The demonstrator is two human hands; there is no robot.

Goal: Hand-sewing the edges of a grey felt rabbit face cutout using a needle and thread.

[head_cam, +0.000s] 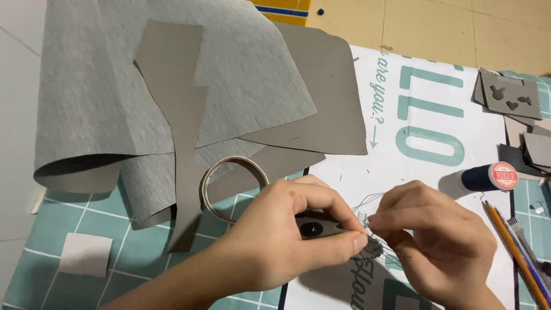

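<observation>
1. left hand (287, 229) pinches a small grey felt piece with a black oval patch (314, 229), above the teal mat (69, 206).
2. right hand (442, 247) fingertips clenched on thin dark thread (367, 201) at the piece's edge.
3. stitching looks partly done; edge stitches visible, thread still loose.
4. navy thread spool (488, 177) lies well apart, right.

A round red-and-white label (505, 175) caps the end of a dark blue thread spool (481, 178) lying right of centre; under the work lies a white printed sheet (425, 115) with large teal lettering, spread across the middle and right; at the top edge a yellow package (284, 10) with a blue stripe shows partly.
</observation>
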